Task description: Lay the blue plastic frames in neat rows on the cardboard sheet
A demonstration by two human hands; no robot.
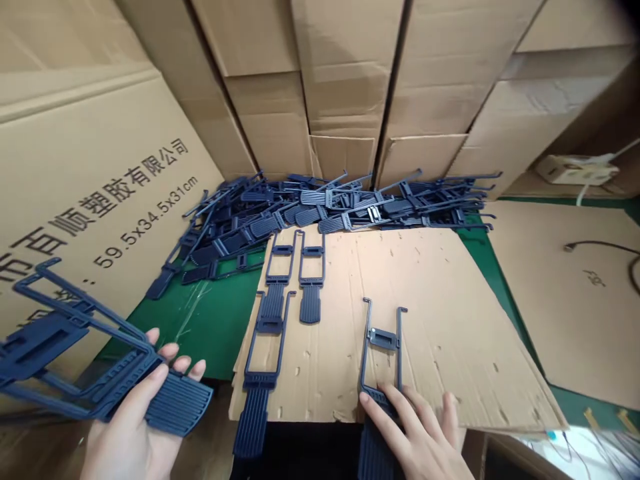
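My left hand (143,407), at the lower left, is closed around dark blue plastic brackets (175,400). Their ribbed plate points right and their frames with hooked ends extend to the left; they seem stacked, but I cannot tell how many. Over the front edge of the cardboard sheet, my right hand (420,433) has its fingers on another dark blue bracket (384,339), at the joint between frame and ribbed plate. The thumb's position is unclear. Left of it lie a nearer bracket (253,417) and two farther ones, a bracket (273,300) and a bracket (311,303).
A heap of similar brackets (320,200) lies along the back of the green table (200,327). The cardboard sheet (340,360) has worn spots. A printed carton (100,173) stands left, with cardboard walls behind. At right are another cardboard sheet (575,320), a black cable (600,245) and a white socket box (580,172).
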